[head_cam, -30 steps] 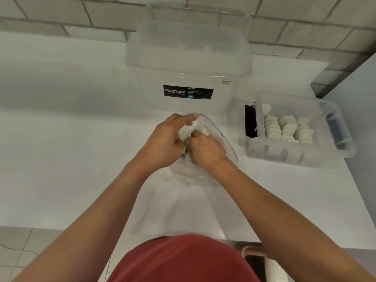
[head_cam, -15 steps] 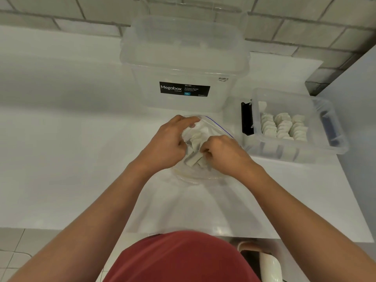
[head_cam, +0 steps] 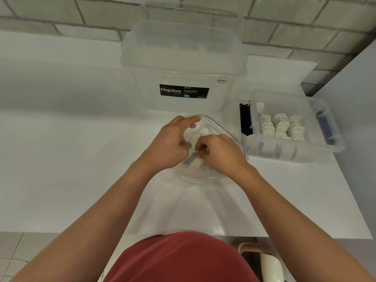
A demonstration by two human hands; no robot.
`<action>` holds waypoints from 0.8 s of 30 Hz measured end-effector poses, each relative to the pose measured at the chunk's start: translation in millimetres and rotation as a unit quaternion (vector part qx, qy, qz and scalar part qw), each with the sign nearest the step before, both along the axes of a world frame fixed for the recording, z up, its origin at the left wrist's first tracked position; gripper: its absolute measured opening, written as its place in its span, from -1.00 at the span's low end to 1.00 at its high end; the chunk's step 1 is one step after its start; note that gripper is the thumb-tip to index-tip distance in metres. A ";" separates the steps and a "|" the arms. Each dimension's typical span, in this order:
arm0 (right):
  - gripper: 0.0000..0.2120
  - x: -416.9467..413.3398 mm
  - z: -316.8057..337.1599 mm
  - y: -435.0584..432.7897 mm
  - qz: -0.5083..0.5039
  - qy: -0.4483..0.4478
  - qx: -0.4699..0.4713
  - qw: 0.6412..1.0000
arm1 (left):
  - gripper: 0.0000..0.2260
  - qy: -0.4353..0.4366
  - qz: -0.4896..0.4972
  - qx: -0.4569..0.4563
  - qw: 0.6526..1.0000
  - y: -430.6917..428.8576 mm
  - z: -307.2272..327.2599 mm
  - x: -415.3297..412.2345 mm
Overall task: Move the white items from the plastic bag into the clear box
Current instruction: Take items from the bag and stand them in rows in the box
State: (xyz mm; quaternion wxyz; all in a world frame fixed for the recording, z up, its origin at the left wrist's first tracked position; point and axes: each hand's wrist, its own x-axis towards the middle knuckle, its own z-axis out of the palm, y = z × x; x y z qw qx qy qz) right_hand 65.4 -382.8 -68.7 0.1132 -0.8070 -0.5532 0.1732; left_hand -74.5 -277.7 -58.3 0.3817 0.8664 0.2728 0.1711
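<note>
A clear plastic zip bag (head_cam: 223, 131) with a blue seal line lies on the white counter in front of me, its mouth wide. White items (head_cam: 195, 162) lie inside it. My left hand (head_cam: 168, 145) grips the bag's left rim, thumb along the top edge. My right hand (head_cam: 219, 153) reaches into the bag, its fingers curled around white items. The small clear box (head_cam: 325, 147) stands to the right and holds three rows of white items (head_cam: 281, 127).
A large lidded clear Megabox container (head_cam: 183, 64) stands right behind the bag, against the brick wall. The white counter (head_cam: 61, 159) stretches left; its front edge runs just before my red shirt. A grey wall rises at far right.
My right hand has pushed back in toward the left hand inside the bag. The left hand keeps its hold on the rim. The camera view shifted slightly.
</note>
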 end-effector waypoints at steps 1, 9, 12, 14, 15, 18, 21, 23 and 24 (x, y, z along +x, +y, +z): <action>-0.88 -0.8 7.4 -3.0 0.018 -0.023 0.020 0.999 | -0.34 0.000 0.001 -0.005 1.000 0.7 -0.4 -0.2; -0.88 -1.5 48.9 -31.7 0.017 0.009 0.140 0.990 | -0.36 -0.006 0.015 -0.031 0.999 3.3 -0.6 2.1; -0.92 6.9 65.7 -49.8 -0.025 0.058 0.202 0.977 | -0.36 -0.011 0.021 -0.043 0.999 0.1 -1.3 4.7; -0.91 20.6 84.4 -62.9 -0.079 0.100 0.242 0.962 | -0.36 -0.018 0.024 -0.046 0.999 -2.2 -0.7 6.3; -0.90 30.0 94.5 -69.0 -0.103 0.112 0.265 0.952 | -0.36 -0.020 0.026 -0.047 0.998 -3.4 -0.2 6.8; -0.88 66.2 121.2 -82.2 -0.164 0.118 0.351 0.914 | -0.35 -0.027 0.036 -0.051 0.998 -6.5 0.4 9.1; -0.89 110.5 129.9 -83.6 -0.207 0.094 0.399 0.889 | -0.33 -0.034 0.039 -0.055 0.997 -8.9 0.0 12.1; -0.90 140.5 123.5 -77.2 -0.205 0.069 0.364 0.906 | -0.32 -0.034 0.044 -0.054 0.997 -10.7 0.2 12.9; -0.89 153.0 118.0 -72.1 -0.193 0.050 0.323 0.925 | -0.32 -0.032 0.048 -0.049 0.997 -11.7 0.6 12.7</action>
